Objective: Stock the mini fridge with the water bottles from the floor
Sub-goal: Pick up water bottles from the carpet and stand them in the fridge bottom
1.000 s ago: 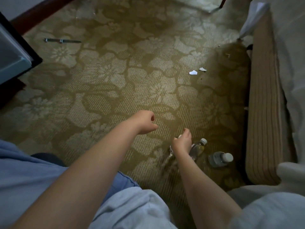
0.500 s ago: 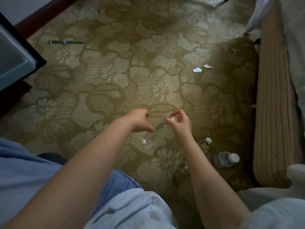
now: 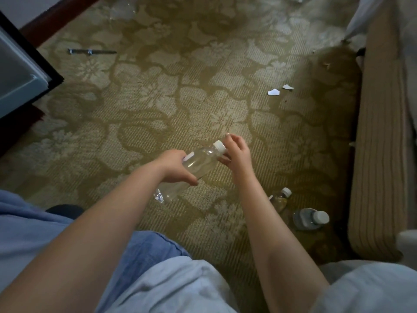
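A clear water bottle (image 3: 198,164) with a white cap is held tilted above the carpet, cap up and to the right. My left hand (image 3: 174,166) wraps around its middle. My right hand (image 3: 235,152) pinches its neck just below the cap. Two more water bottles stay on the floor at the lower right: one (image 3: 279,198) partly hidden behind my right forearm, the other (image 3: 310,219) next to the sofa base. The mini fridge (image 3: 20,71) shows at the left edge, its pale door edge and dark frame in view, its inside hidden.
A striped sofa base (image 3: 381,154) runs down the right side. Two white paper scraps (image 3: 274,91) lie on the patterned carpet (image 3: 158,105). A thin metal rod (image 3: 91,51) lies at the upper left near a dark wooden baseboard (image 3: 56,18).
My right hand lifted a bottle from the floor and carried it left and up. My left hand has closed around the bottle's middle, and the bottle is now held by both hands.
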A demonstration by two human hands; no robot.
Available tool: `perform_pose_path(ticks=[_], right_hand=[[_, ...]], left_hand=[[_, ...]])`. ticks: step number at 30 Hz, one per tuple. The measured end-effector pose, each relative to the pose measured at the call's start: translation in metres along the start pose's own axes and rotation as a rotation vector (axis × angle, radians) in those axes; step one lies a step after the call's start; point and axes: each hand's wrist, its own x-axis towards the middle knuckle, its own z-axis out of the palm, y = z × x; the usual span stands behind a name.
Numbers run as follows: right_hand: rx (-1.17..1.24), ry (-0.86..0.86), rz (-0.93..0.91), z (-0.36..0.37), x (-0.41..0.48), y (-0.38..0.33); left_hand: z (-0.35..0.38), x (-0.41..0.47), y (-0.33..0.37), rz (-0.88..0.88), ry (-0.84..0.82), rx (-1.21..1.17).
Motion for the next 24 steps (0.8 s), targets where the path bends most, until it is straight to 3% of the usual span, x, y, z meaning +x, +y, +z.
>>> perform_pose_path(ticks=[5, 8, 15, 19, 24], right_hand=[[-0.372, 0.47, 0.228, -0.059, 0.001, 0.067], [-0.584, 0.635, 0.366, -0.089, -0.005, 0.1], [-0.493, 0.664, 0.565, -0.108, -0.002, 0.125], [-0.504, 0.742, 0.514, -0.116, 0.002, 0.126], [-0.236, 0.716, 0.581, -0.127, 0.008, 0.127]], left_hand=[[0.005, 0.005, 0.009, 0.024, -0.029, 0.086], [0.009, 0.009, 0.014, 0.036, -0.041, 0.152], [0.018, 0.019, 0.027, 0.05, -0.034, 0.206], [0.02, 0.023, 0.031, 0.051, -0.032, 0.23], [0.022, 0.025, 0.032, 0.051, -0.026, 0.239]])
